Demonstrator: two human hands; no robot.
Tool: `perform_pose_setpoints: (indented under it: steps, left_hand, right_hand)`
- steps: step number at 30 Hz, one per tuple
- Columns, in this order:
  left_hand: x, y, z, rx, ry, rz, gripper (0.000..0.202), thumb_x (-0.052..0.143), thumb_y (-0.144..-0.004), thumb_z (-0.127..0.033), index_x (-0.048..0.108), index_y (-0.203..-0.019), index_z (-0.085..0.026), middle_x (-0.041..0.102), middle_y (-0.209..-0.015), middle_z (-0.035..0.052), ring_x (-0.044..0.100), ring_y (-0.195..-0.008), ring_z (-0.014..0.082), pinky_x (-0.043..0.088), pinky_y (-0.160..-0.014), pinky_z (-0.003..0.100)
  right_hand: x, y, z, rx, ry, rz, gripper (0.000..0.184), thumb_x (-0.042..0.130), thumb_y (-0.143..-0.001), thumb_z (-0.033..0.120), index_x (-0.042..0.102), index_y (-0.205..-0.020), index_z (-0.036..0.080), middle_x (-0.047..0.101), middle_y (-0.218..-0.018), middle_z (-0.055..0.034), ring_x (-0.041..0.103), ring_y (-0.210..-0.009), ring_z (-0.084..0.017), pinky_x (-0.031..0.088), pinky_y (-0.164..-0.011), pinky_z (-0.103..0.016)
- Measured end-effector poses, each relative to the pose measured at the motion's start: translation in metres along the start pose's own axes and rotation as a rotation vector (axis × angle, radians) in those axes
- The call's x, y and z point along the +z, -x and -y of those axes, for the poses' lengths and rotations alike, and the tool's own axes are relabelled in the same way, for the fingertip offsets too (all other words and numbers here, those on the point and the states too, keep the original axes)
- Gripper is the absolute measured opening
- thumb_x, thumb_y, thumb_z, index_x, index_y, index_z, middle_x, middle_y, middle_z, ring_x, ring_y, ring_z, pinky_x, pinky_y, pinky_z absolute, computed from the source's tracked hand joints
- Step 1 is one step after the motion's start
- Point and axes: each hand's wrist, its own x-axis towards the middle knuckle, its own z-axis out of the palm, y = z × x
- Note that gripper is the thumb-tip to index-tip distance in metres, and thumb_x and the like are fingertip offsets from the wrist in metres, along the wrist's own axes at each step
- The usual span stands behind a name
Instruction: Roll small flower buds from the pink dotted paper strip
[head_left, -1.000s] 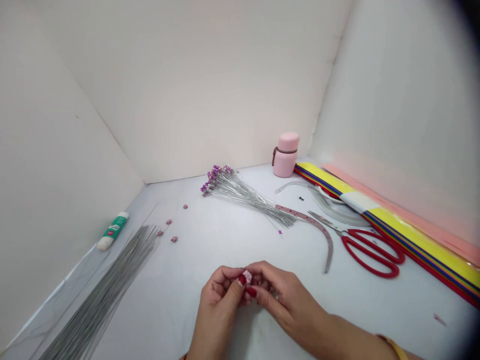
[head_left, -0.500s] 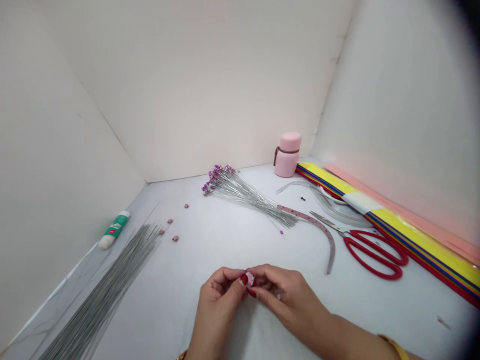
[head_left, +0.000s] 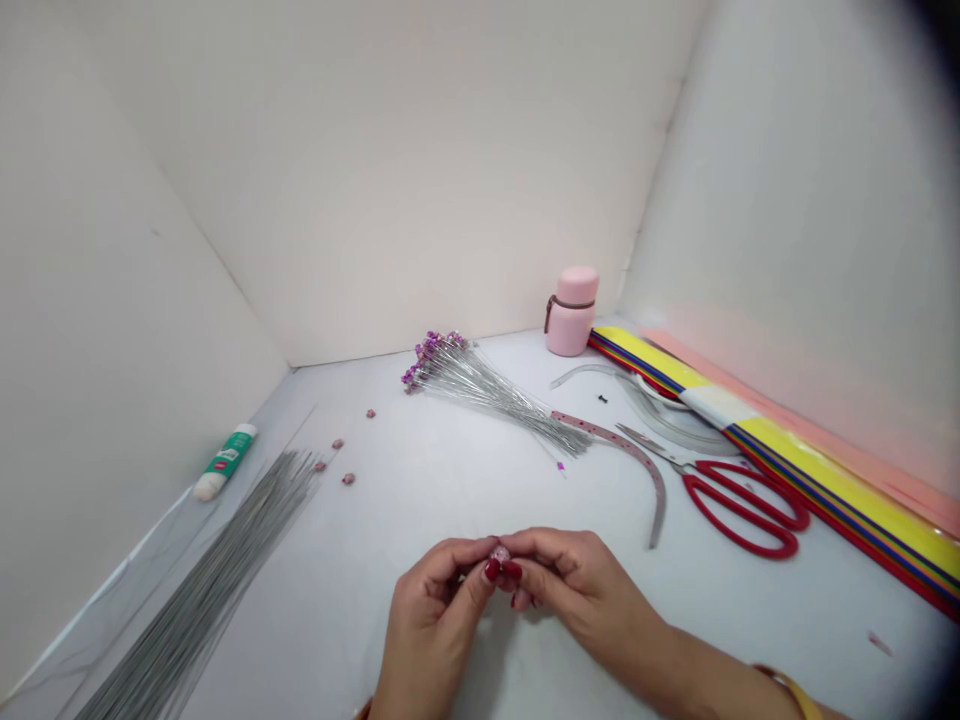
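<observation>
Between the fingertips of both hands sits a small pink folded star (head_left: 500,554), pale with specks. My left hand (head_left: 442,595) pinches it from the left, thumb and forefinger closed. From the right, my right hand (head_left: 577,580) pinches it too, and both red-nailed thumbs meet at its near side. The fingers partly cover it. Several similar small pink stars (head_left: 348,479) lie to the left on the table. Right of my hands curves a translucent pink strip (head_left: 637,455) with dark red marks.
A bundle of grey wires (head_left: 202,590) and a glue stick (head_left: 225,462) lie at left. Silver stems with purple tips (head_left: 495,390) lie at the back, near a pink flask (head_left: 571,312). Red-handled scissors (head_left: 742,500), clear strips (head_left: 675,430) and coloured sheets (head_left: 825,470) are at right.
My right thumb has moved up next to the left thumb, against the near side of the star. The star has turned and sits slightly higher between the fingertips.
</observation>
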Motion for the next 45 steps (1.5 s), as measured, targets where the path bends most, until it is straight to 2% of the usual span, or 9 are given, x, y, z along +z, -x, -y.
perform_pose_setpoints:
  steps: [7, 18, 21, 26, 31, 36, 39, 41, 45]
  left_hand:
    - [-0.004, 0.001, -0.008, 0.324, -0.284, 0.008, 0.019, 0.057, -0.074, -0.011, 0.068, -0.089, -0.018, 0.068, -0.077, 0.0071, 0.064, -0.069, 0.0171, 0.051, -0.061, 0.023]
    - [0.000, 0.003, -0.007, 0.215, -0.231, -0.054, 0.011, 0.059, -0.072, -0.013, 0.068, -0.077, -0.016, 0.068, -0.074, 0.0080, 0.065, -0.066, 0.0185, 0.053, -0.059, 0.024]
    - [0.002, 0.004, -0.005, 0.257, -0.241, -0.086, 0.010, 0.059, -0.071, -0.012, 0.067, -0.074, -0.016, 0.067, -0.070, 0.0067, 0.064, -0.061, 0.0166, 0.053, -0.056, 0.023]
    - [0.009, 0.005, -0.001, 0.405, -0.238, -0.242, 0.013, 0.061, -0.067, -0.007, 0.065, -0.072, -0.018, 0.066, -0.064, 0.0032, 0.062, -0.054, 0.0141, 0.053, -0.051, 0.021]
    - [0.014, 0.005, -0.001, 0.439, -0.276, -0.329, 0.015, 0.060, -0.063, -0.006, 0.064, -0.066, -0.020, 0.065, -0.061, 0.0025, 0.060, -0.051, 0.0141, 0.051, -0.049, 0.022]
    - [0.008, 0.002, -0.004, 0.281, -0.267, -0.207, 0.010, 0.059, -0.064, -0.009, 0.065, -0.064, -0.018, 0.065, -0.060, 0.0025, 0.061, -0.053, 0.0146, 0.051, -0.054, 0.022]
    - [0.004, 0.000, -0.006, 0.053, -0.085, -0.140, 0.001, 0.063, -0.066, -0.016, 0.064, -0.066, -0.016, 0.067, -0.062, 0.0032, 0.062, -0.056, 0.0154, 0.051, -0.055, 0.022]
    - [0.002, -0.001, -0.007, -0.052, 0.062, -0.119, 0.007, 0.065, -0.067, -0.021, 0.063, -0.069, -0.015, 0.067, -0.063, 0.0031, 0.062, -0.058, 0.0150, 0.050, -0.056, 0.022]
    - [0.002, -0.002, -0.007, -0.093, 0.176, -0.057, 0.010, 0.065, -0.070, -0.023, 0.065, -0.074, -0.014, 0.067, -0.064, 0.0022, 0.061, -0.064, 0.0138, 0.049, -0.062, 0.021]
  right_hand:
    - [0.001, 0.002, 0.003, -0.082, 0.109, -0.007, 0.024, 0.045, -0.085, 0.027, 0.065, -0.095, 0.018, 0.064, -0.067, -0.0014, 0.059, -0.059, -0.011, 0.048, -0.058, -0.020]
    - [0.002, 0.002, 0.004, -0.060, 0.125, -0.039, 0.022, 0.046, -0.084, 0.025, 0.065, -0.095, 0.019, 0.067, -0.075, -0.0029, 0.061, -0.064, -0.013, 0.050, -0.061, -0.022]
    - [0.002, 0.003, 0.006, -0.106, 0.175, -0.032, 0.023, 0.044, -0.085, 0.024, 0.064, -0.096, 0.019, 0.066, -0.073, -0.0024, 0.060, -0.063, -0.012, 0.049, -0.061, -0.021]
    - [0.005, 0.005, 0.008, -0.161, 0.228, -0.048, 0.023, 0.042, -0.086, 0.025, 0.063, -0.093, 0.019, 0.066, -0.072, -0.0020, 0.060, -0.061, -0.012, 0.049, -0.059, -0.020]
    - [0.009, 0.008, 0.004, -0.213, 0.360, -0.080, 0.024, 0.038, -0.087, 0.022, 0.060, -0.094, 0.018, 0.066, -0.074, -0.0039, 0.061, -0.064, -0.013, 0.048, -0.062, -0.021]
    - [0.012, 0.006, 0.002, -0.246, 0.487, -0.115, 0.025, 0.036, -0.087, 0.022, 0.060, -0.091, 0.017, 0.066, -0.078, -0.0073, 0.061, -0.071, -0.017, 0.047, -0.067, -0.027]
    - [0.011, 0.005, 0.005, -0.153, 0.289, -0.105, 0.025, 0.038, -0.088, 0.027, 0.060, -0.098, 0.018, 0.065, -0.075, -0.0043, 0.059, -0.067, -0.015, 0.048, -0.064, -0.024]
    - [0.011, 0.004, 0.007, -0.106, 0.150, -0.081, 0.027, 0.040, -0.087, 0.030, 0.061, -0.099, 0.018, 0.063, -0.071, -0.0025, 0.058, -0.064, -0.013, 0.048, -0.061, -0.022]
    - [0.009, 0.002, 0.009, -0.061, 0.012, -0.063, 0.026, 0.045, -0.085, 0.031, 0.066, -0.086, 0.017, 0.061, -0.063, -0.0005, 0.056, -0.061, -0.012, 0.046, -0.058, -0.021]
